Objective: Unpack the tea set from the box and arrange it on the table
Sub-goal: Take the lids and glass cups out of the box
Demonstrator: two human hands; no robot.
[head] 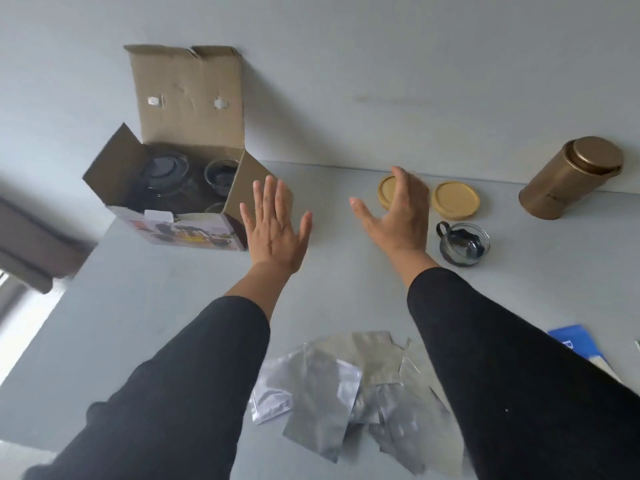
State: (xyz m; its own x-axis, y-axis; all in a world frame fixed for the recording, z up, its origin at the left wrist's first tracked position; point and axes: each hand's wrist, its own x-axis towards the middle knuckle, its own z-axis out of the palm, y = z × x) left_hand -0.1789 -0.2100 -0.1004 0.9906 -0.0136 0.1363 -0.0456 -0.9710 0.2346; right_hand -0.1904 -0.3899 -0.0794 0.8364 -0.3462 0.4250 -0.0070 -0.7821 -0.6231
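An open cardboard box stands at the table's far left, its lid flap up against the wall. Inside it I see a glass teapot with a dark lid and a glass cup. My left hand hovers just right of the box with fingers spread straight, holding nothing. My right hand is in the air over the table, fingers relaxed, partly covering one wooden coaster. A second wooden coaster lies to its right. A glass cup with a dark handle stands in front of the coasters.
A gold tin canister stands at the far right by the wall. Several silver foil pouches lie near the table's front edge between my arms. A blue and white packet sits at the right edge. The grey table ends at the left.
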